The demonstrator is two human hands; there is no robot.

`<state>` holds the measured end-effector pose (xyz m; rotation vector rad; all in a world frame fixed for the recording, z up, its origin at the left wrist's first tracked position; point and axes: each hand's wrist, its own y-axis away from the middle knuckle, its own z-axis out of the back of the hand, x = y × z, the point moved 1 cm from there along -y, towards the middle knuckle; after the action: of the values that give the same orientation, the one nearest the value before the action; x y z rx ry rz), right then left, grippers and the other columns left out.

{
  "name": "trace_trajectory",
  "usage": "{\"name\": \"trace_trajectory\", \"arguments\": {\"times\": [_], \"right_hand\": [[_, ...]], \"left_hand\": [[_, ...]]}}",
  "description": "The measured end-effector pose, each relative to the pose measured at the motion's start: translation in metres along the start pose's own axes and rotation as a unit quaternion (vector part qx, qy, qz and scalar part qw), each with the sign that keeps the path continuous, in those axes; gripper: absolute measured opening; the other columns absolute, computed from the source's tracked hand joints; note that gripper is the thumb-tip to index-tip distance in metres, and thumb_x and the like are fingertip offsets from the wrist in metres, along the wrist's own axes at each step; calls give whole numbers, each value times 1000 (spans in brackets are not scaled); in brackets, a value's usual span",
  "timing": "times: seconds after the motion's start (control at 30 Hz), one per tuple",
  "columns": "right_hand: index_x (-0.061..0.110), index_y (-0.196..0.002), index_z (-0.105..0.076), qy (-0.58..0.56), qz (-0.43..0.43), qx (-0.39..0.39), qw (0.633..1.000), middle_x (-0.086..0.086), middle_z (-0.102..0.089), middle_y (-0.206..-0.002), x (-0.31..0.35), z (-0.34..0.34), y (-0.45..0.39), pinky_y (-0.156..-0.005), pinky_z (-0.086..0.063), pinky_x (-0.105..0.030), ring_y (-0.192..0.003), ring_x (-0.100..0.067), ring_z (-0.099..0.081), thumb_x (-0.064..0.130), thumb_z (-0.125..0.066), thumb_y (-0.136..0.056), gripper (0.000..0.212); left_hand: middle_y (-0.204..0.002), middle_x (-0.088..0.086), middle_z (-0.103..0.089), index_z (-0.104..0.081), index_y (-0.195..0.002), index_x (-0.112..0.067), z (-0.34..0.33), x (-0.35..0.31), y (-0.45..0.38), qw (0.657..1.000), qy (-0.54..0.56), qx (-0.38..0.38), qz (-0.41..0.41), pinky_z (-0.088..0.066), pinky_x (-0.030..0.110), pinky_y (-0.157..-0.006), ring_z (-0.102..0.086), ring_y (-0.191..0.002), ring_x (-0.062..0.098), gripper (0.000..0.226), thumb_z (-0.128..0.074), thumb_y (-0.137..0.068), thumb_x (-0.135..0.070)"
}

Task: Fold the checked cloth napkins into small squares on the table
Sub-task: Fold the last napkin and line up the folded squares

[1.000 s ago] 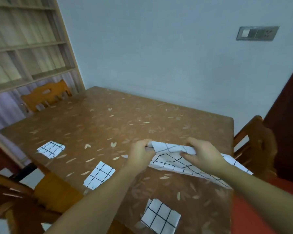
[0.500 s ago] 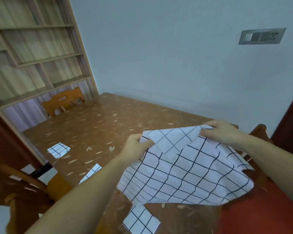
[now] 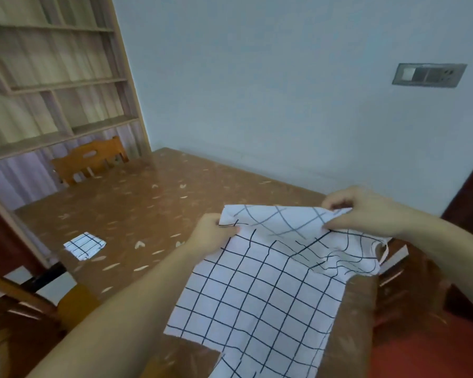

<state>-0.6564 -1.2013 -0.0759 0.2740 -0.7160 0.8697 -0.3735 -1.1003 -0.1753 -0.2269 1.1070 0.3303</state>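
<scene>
Both hands hold a white cloth napkin with a black grid [image 3: 260,290] up over the near edge of the brown leaf-patterned bench [image 3: 148,203]. The left hand [image 3: 212,236] pinches its upper left edge (grip closed on fabric); the right hand [image 3: 366,211] pinches the upper right corner. A small folded checked square [image 3: 84,245] lies far left on the bench.

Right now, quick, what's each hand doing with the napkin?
Left hand: pinching the unfolded checked napkin at its top left edge.
Right hand: gripping the napkin's top right edge.
</scene>
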Motion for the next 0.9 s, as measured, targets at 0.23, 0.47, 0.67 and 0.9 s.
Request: {"name": "trace_trajectory", "arguments": {"times": [0.23, 0.47, 0.67, 0.9], "right_hand": [[26, -71, -71, 71, -57, -103, 991, 9, -68, -71, 3, -29, -3, -59, -43, -14, -67, -1, -60, 21, -65, -84, 14], [11, -77, -68, 185, 183, -296, 919, 0, -59, -60, 38, -47, -4, -52, -44, -28, -57, -17, -56, 34, -53, -79, 27], [18, -74, -68, 358, 355, -106, 857, 4, -53, -59, 7, -127, 7, -50, -41, -25, -50, -16, -49, 26, -62, -80, 11], [34, -82, -64, 235, 282, 97, 925, 13, -56, -64, -71, -223, 52, -56, -42, -19, -55, -4, -52, 43, -63, -79, 10]], "left_hand": [[-86, 7, -69, -74, -92, -1, 19, 3, -27, 999, 6, 20, -47, -48, 28, -72, -61, -77, 16, 12, -63, -87, 2], [-86, 2, -63, -60, -93, -16, 24, 16, -32, 992, -44, -103, 55, -52, 42, -81, -59, -80, 24, 26, -54, -93, -41], [-119, 17, -67, -67, -120, -9, -3, 46, -35, 859, 327, 248, 308, -54, 45, -87, -64, -110, 33, 86, -45, -77, -80], [-100, 6, -74, -68, -116, -13, -32, 82, -33, 898, 182, 280, 287, -57, 30, -68, -72, -86, 17, 26, -60, -91, -12]]}}
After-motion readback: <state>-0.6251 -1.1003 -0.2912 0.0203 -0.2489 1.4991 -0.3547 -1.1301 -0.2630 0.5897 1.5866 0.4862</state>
